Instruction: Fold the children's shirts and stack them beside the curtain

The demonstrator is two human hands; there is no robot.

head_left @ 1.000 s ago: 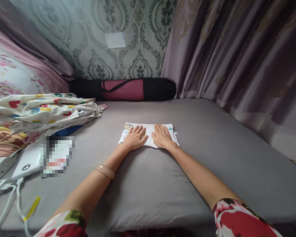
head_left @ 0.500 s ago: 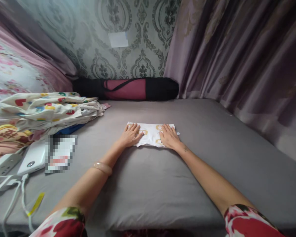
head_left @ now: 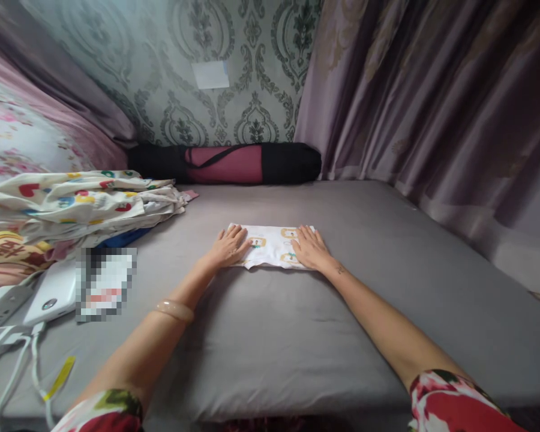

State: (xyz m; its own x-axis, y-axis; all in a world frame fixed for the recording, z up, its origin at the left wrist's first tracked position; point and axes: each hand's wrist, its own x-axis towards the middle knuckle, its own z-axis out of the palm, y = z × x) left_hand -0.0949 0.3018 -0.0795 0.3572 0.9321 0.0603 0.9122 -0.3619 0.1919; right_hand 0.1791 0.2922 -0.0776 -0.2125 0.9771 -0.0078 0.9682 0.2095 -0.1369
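Note:
A white folded cloth [head_left: 272,247] with yellow-framed prints lies flat on the grey bed sheet [head_left: 270,336]. My left hand [head_left: 228,246] rests palm down on its left end, fingers stretched out. On the right end of the cloth lies my right hand [head_left: 312,247], also flat with its fingers apart. Neither hand grips the fabric. The middle of the cloth shows between them, and its near edge is slightly wavy.
At the left are a heap of patterned clothes [head_left: 85,195], a white power bank [head_left: 54,291], a power strip [head_left: 4,305], cables and a blurred-out item [head_left: 108,285]. A black and pink long bag [head_left: 225,164] lies along the wall.
My left hand has slid a little to the left on the cloth, uncovering more of its print. My right hand stays at the right end. The view has shifted slightly.

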